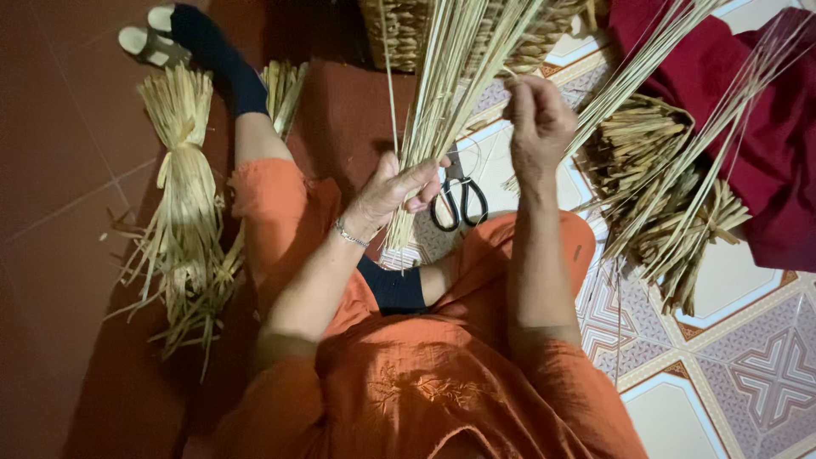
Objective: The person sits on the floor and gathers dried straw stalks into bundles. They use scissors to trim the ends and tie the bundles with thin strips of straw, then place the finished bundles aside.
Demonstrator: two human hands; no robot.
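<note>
Bundle of pale straw-coloured reed strips (442,93) upright over lap, gripped near lower end by left hand (395,189), fingers clenched round stems, thin metal bracelet (350,235) at wrist. Right hand (537,119) raised beside bundle, fingertips pinched on single strip, forearm vertical. Black-handled scissors (460,197) on patterned tile floor (739,374) just behind left hand. Tied sheaf of flat yellow straw (180,212) left of outstretched leg in orange trousers (272,212). Woven wicker basket (408,34) at top. Dark red cloth (765,136) at right, loose reed strips (671,195) across it. No packages or labels seen.
</note>
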